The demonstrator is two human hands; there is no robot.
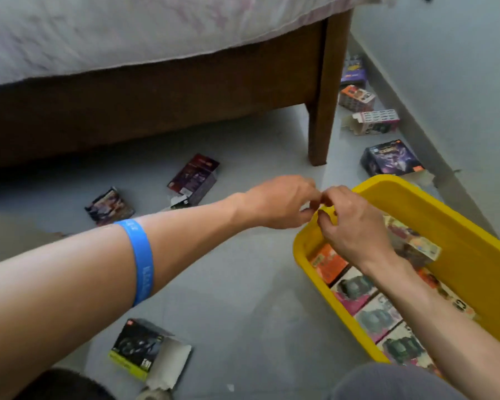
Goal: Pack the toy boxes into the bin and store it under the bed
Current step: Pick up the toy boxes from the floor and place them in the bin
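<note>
Single head-worn wide-angle view, looking forward and down from close range over the floor [243, 284] toward the bed [156, 96] and yellow bin [474, 241].

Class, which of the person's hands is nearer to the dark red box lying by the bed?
Left. The left hand hovers just right of the dark red box; the right hand is farther right, over the yellow bin.

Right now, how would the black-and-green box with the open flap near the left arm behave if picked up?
The black-and-green box looks like thin cardboard, so probably light and easily crushed. Its open flap may let contents slide out if tilted. Lying flat on the floor, it should slide, not roll.
</note>
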